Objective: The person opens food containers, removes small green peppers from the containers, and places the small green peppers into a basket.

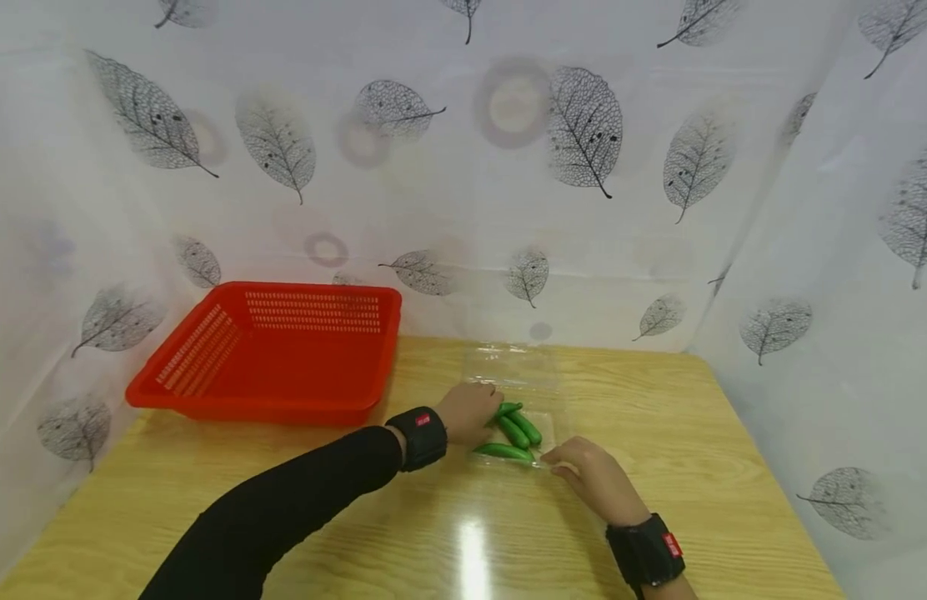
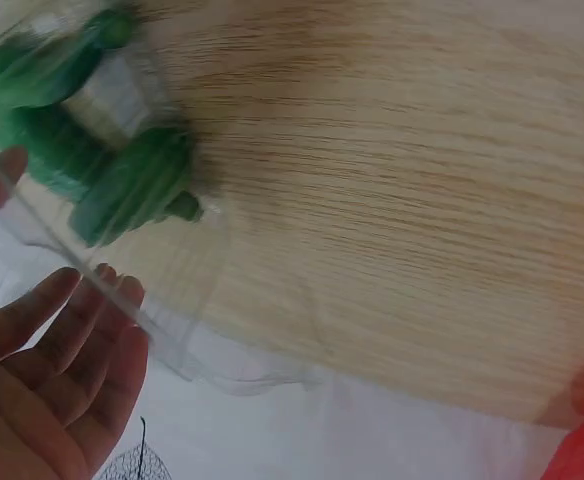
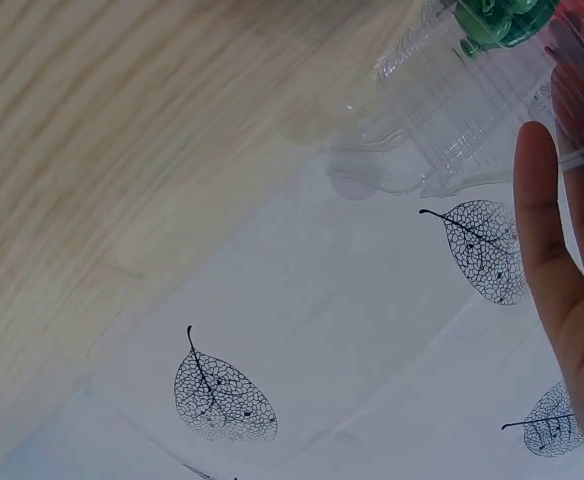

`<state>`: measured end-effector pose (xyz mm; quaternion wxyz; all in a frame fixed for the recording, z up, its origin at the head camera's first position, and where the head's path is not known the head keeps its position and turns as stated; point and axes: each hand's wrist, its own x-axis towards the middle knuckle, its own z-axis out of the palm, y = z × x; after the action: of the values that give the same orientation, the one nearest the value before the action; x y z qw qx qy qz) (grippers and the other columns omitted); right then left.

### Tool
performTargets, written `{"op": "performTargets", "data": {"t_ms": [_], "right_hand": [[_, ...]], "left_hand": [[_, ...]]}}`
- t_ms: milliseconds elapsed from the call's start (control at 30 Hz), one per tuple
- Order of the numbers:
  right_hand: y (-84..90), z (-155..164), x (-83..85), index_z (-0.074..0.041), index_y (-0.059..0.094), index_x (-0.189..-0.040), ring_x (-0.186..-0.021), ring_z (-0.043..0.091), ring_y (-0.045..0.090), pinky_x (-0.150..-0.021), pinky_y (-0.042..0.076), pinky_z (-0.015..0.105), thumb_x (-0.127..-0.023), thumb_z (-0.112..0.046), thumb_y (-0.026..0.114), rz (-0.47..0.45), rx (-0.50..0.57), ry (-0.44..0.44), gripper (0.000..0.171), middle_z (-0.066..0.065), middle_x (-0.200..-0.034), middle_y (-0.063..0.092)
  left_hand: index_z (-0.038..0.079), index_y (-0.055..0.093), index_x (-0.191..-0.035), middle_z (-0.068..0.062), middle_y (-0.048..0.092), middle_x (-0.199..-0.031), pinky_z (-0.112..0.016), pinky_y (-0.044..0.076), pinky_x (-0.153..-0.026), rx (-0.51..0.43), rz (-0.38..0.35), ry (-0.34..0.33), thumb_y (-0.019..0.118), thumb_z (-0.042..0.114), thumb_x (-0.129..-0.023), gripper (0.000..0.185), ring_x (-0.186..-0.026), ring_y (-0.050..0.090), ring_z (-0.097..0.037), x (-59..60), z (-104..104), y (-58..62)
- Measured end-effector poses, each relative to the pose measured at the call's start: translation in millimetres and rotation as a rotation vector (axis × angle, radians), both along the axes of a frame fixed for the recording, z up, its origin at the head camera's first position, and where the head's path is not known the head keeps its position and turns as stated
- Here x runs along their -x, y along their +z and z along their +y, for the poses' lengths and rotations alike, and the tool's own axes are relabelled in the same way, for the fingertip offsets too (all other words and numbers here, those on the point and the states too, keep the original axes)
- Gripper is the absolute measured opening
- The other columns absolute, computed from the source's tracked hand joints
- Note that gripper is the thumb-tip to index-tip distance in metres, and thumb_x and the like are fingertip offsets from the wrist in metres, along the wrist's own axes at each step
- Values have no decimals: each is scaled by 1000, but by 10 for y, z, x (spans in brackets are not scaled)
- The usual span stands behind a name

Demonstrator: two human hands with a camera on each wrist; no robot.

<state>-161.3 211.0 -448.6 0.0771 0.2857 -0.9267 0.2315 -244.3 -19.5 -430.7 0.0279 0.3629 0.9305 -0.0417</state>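
Note:
A clear plastic box [image 1: 548,425] with its lid [image 1: 508,365] folded back lies on the table. Several small green cucumbers [image 1: 514,431] are inside it, one along its near side. My left hand [image 1: 469,412] is at the box's left side; in the left wrist view its loosely bent fingers [image 2: 112,340] lie along the clear wall, with the thumb apart from them. My right hand [image 1: 594,475] is at the near right corner; in the right wrist view its fingers look mostly straight against the plastic, partly cut off by the frame edge.
A red plastic basket [image 1: 264,407] with slotted walls stands at the back left of the wooden table [image 1: 658,417]. White sheeting [image 1: 463,208] printed with dark leaves hangs behind the table and along its sides.

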Motion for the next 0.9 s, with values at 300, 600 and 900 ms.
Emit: {"op": "performTargets", "data": {"t_ms": [300, 600, 900], "right_hand": [[-36, -2, 3, -15, 72, -92, -83, 13, 64, -74, 53, 26, -72, -2, 75, 39, 4, 4, 24, -4, -88, 69], [-42, -3, -13, -16, 73, -90, -82, 10, 64, -73, 52, 24, -71, -3, 76, 60, 22, -2, 23, -6, -86, 69], [-44, -6, -11, -15, 73, -91, -83, 11, 65, -75, 53, 25, -73, -4, 75, 32, 15, -5, 22, -5, -88, 70]], "left_hand": [[9, 55, -114, -5, 61, -102, -28, 50, -72, -22, -21, 52, 67, 37, -85, 42, -90, 60, -17, 130, 95, -63], [13, 54, -92, 1, 57, -83, -27, 40, -61, -122, -100, 124, 67, 13, -75, 21, -72, 51, -12, 166, 220, -112], [16, 53, -74, 5, 56, -71, -26, 39, -55, -147, -39, 137, 66, 9, -72, 15, -62, 49, -9, 142, 260, -218]]}}
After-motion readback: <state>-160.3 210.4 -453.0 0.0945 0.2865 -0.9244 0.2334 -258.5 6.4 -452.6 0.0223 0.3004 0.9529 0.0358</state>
